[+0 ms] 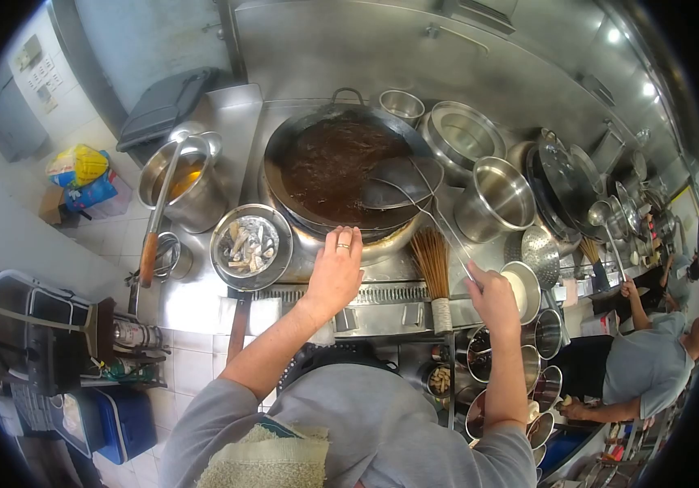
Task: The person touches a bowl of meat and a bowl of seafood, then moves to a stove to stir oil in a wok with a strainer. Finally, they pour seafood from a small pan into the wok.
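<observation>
A large wok (275, 138) full of dark, bubbling liquid sits on the stove before me. My left hand (337, 268), with a ring on one finger, is at its near edge. The fingers bend over the rim there and their tips are hidden. My right hand (496, 302) is closed round the long wire handle of a mesh strainer (401, 180), whose bowl lies over the right side of the wok. Between my hands, a bamboo wok brush (431, 256) stands against the stove front.
Left of the wok are a bowl of pale, cut pieces (245, 244), a metal pot (203, 199) and a ladle with a wooden handle (149, 256). An empty steel pot (500, 193) stands to the right. Farther right a person (646, 366) holds another ladle (609, 232).
</observation>
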Demonstrator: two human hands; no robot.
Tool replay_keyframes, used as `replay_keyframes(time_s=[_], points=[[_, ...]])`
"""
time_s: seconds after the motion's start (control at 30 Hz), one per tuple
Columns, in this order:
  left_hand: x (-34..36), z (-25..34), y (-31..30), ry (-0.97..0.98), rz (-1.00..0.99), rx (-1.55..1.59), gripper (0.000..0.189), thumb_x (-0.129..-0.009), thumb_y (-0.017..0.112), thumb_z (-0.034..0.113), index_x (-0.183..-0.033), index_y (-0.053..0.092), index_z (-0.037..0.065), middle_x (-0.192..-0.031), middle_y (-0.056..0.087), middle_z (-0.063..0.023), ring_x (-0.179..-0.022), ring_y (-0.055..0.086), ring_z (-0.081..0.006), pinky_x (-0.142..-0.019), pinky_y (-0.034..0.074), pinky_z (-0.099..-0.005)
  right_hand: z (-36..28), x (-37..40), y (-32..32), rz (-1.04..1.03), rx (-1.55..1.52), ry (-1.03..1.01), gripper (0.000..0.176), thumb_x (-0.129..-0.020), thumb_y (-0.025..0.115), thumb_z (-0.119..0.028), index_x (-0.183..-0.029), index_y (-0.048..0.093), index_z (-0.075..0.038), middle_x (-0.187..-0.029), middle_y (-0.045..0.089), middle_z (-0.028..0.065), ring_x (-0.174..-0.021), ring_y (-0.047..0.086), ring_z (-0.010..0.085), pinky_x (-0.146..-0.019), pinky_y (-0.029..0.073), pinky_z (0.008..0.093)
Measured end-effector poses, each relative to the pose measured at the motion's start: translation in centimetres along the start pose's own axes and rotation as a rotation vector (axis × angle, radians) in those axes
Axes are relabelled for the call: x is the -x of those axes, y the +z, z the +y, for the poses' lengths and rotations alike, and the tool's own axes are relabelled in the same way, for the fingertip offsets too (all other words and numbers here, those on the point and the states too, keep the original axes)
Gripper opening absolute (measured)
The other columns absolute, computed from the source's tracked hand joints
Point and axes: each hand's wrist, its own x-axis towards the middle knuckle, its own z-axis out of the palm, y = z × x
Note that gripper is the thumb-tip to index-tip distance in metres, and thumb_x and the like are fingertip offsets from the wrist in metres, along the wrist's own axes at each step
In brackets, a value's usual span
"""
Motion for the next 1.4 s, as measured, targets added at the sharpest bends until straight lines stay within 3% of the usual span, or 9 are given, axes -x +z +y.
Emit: replay_keyframes(time_s=[0.47,0.63,0.73,0.93,1.03,1.23,1.33,1.4], points=[[0.0,0.4,0.3,-0.020,0.002,-0.022,0.081,-0.078,0.078,0.017,-0.143,0.039,-0.012,-0.139,0.045,-0.0259,-0.132,0.043,-0.0392,-0.111,0.043,-0.0434,-0.8,-6.7,11.8,0.191,-0.263,-0.002,0.036,-0.087,0.074,-0.016,-0.123,0.071,-0.011,-0.089,0.069,0.0248,-0.083,0.067,0.0444,-0.074,0.054,0.0508],[-0.1,0.4,0.3,-0.020,0.017,0.001,0.081,-0.078,0.078,0.017,-0.143,0.039,-0.012,-0.139,0.046,-0.0264,-0.131,0.042,-0.0400,-0.112,0.041,-0.0441,-3.0,-9.0,13.2,0.174,-0.322,0.045,0.036,-0.089,0.072,-0.016,-0.125,0.071,-0.011,-0.094,0.069,0.0256,-0.087,0.068,0.0438,-0.077,0.054,0.0495],[0.1,0.4,0.3,-0.020,0.026,0.008,0.081,-0.078,0.078,0.016,-0.143,0.039,-0.012,-0.139,0.045,-0.0266,-0.132,0.042,-0.0405,-0.113,0.039,-0.0445,-4.2,-9.5,13.4,0.180,-0.386,0.037,0.038,-0.089,0.073,-0.016,-0.125,0.070,-0.007,-0.101,0.069,0.0288,-0.089,0.069,0.0425,-0.080,0.054,0.0460],[0.1,0.4,0.4,-0.033,0.023,0.028,0.080,-0.078,0.078,0.015,-0.143,0.039,-0.012,-0.141,0.043,-0.0265,-0.134,0.040,-0.0407,-0.115,0.038,-0.0443,-5.1,-7.8,12.0,0.032,-0.410,0.126,0.037,-0.090,0.072,-0.018,-0.125,0.070,-0.009,-0.102,0.069,0.0282,-0.095,0.067,0.0447,-0.082,0.055,0.0484],[0.2,0.4,0.5,-0.024,0.027,0.017,0.081,-0.078,0.078,0.015,-0.143,0.039,-0.012,-0.141,0.043,-0.0261,-0.135,0.040,-0.0407,-0.115,0.038,-0.0441,-4.2,-5.8,11.5,0.038,-0.410,0.073,0.037,-0.090,0.071,-0.018,-0.126,0.069,-0.007,-0.105,0.068,0.0289,-0.097,0.067,0.0445,-0.084,0.055,0.0477],[0.2,0.5,0.3,-0.020,0.009,-0.019,0.082,-0.078,0.080,0.017,-0.143,0.039,-0.011,-0.143,0.044,-0.0251,-0.136,0.040,-0.0397,-0.114,0.040,-0.0433,-3.9,-1.9,7.7,-0.002,-0.374,0.024,0.035,-0.089,0.071,-0.014,-0.123,0.070,-0.005,-0.102,0.069,0.0275,-0.094,0.067,0.0446,-0.083,0.054,0.0488],[0.1,0.6,0.3,-0.022,-0.008,-0.041,0.083,-0.077,0.080,0.018,-0.144,0.039,-0.011,-0.143,0.044,-0.0249,-0.136,0.040,-0.0388,-0.113,0.042,-0.0430,-3.5,-0.3,6.2,-0.019,-0.290,0.030,0.038,-0.089,0.073,-0.014,-0.126,0.068,-0.005,-0.101,0.069,0.0275,-0.090,0.068,0.0429,-0.080,0.054,0.0430],[0.1,0.6,0.4,-0.022,-0.018,-0.063,0.084,-0.078,0.080,0.019,-0.144,0.039,-0.011,-0.144,0.044,-0.0247,-0.137,0.040,-0.0385,-0.111,0.044,-0.0432,-3.9,0.6,4.4,-0.043,-0.287,0.059,0.038,-0.089,0.073,-0.015,-0.125,0.069,-0.005,-0.098,0.069,0.0269,-0.087,0.067,0.0431,-0.078,0.053,0.0439]])
